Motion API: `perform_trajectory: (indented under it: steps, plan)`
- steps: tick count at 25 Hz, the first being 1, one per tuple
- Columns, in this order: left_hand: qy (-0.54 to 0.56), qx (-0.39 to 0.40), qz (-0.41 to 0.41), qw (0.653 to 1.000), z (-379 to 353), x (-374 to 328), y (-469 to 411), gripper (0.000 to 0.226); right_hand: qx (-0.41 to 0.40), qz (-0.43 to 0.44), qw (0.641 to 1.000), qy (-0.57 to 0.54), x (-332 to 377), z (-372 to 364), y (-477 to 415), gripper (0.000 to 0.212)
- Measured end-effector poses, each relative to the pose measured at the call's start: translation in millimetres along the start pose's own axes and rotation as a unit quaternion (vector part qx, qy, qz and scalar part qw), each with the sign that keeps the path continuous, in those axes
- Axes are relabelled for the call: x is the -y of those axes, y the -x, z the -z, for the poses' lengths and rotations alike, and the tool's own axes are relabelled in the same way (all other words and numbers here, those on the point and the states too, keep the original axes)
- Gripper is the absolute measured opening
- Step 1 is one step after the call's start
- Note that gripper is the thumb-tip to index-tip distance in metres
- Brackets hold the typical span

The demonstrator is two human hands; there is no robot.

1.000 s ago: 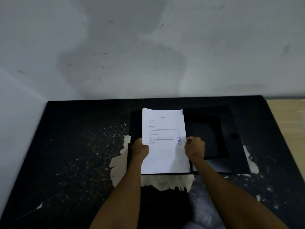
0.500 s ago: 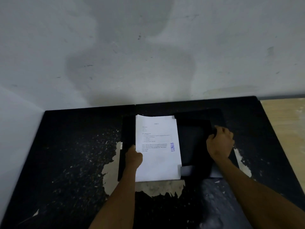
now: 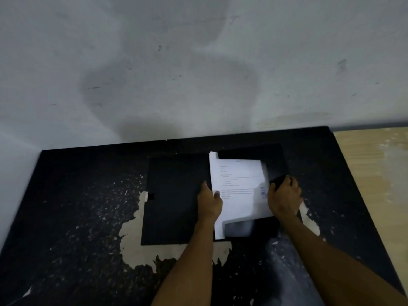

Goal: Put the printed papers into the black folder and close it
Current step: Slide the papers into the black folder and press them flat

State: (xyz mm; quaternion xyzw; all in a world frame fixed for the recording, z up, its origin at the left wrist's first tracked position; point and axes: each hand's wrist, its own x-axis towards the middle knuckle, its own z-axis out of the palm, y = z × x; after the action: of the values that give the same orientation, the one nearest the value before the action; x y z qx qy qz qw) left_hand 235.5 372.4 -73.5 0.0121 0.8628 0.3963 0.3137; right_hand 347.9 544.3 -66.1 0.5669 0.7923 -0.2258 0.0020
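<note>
The black folder (image 3: 174, 199) lies open flat on the table, its left half bare. The printed papers (image 3: 238, 191), white sheets with small text and a blue stamp, lie on the folder's right half, tucked behind black flaps at the top, right and bottom. My left hand (image 3: 209, 203) grips the papers' left edge near the folder's spine. My right hand (image 3: 283, 199) holds the black right-hand flap at the papers' right edge, with fingers curled over it.
The black table (image 3: 72, 217) has worn patches where pale wood shows through, below and left of the folder. A grey wall (image 3: 198, 62) rises right behind it. A light wooden surface (image 3: 373, 164) adjoins the table on the right.
The papers have shifted from the folder's left half onto its right half, under the flaps. My left hand moved right with them; my right hand came back to the papers' right edge.
</note>
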Motion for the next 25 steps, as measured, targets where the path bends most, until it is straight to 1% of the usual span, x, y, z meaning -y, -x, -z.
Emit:
perform_trajectory:
  steps: [1, 4, 9, 11, 13, 16, 19, 21, 22, 25]
  plan:
    - [0.004, -0.015, -0.018, 1.0, -10.8, -4.9, 0.1, 0.049, -0.002, 0.002, 1.0, -0.001, -1.1, 0.5, -0.5, 0.061]
    - [-0.058, -0.036, -0.059, 0.996, -38.0, -15.5, 4.0, 0.031, -0.015, 0.011, 1.0, 0.0, -2.8, 2.6, -0.5, 0.058]
    - [-0.165, -0.055, -0.079, 0.982, -48.5, -22.8, 6.5, 0.033, -0.053, 0.038, 0.998, -0.005, -9.4, 0.3, -2.5, 0.05]
    - [-0.193, -0.073, -0.101, 0.973, -37.4, -23.6, -5.7, 0.034, -0.073, 0.058, 0.996, -0.014, -15.4, -1.5, -5.2, 0.045]
    - [-0.25, -0.077, -0.119, 0.958, -13.9, -25.6, -32.4, 0.038, -0.081, 0.078, 0.993, -0.028, -22.2, -2.9, -9.2, 0.042]
    - [-0.352, -0.037, -0.108, 0.929, 32.2, -40.3, -78.9, 0.053, -0.088, 0.093, 0.991, -0.033, -31.6, -2.1, -14.8, 0.037]
    - [-0.389, 0.026, -0.062, 0.919, 66.0, -52.4, -117.6, 0.066, -0.09, 0.104, 0.99, -0.024, -37.7, -3.1, -17.0, 0.037]
    - [-0.411, 0.042, -0.056, 0.909, 77.0, -53.7, -131.0, 0.067, -0.088, 0.101, 0.991, -0.015, -37.6, -2.8, -14.7, 0.039]
    - [-0.419, 0.036, -0.063, 0.905, 79.4, -54.1, -133.7, 0.064, -0.087, 0.096, 0.991, -0.016, -36.9, -1.3, -13.9, 0.039]
    - [-0.439, -0.006, -0.092, 0.894, 82.3, -59.8, -131.6, 0.055, -0.074, 0.082, 0.994, -0.02, -32.7, 3.7, -13.4, 0.041]
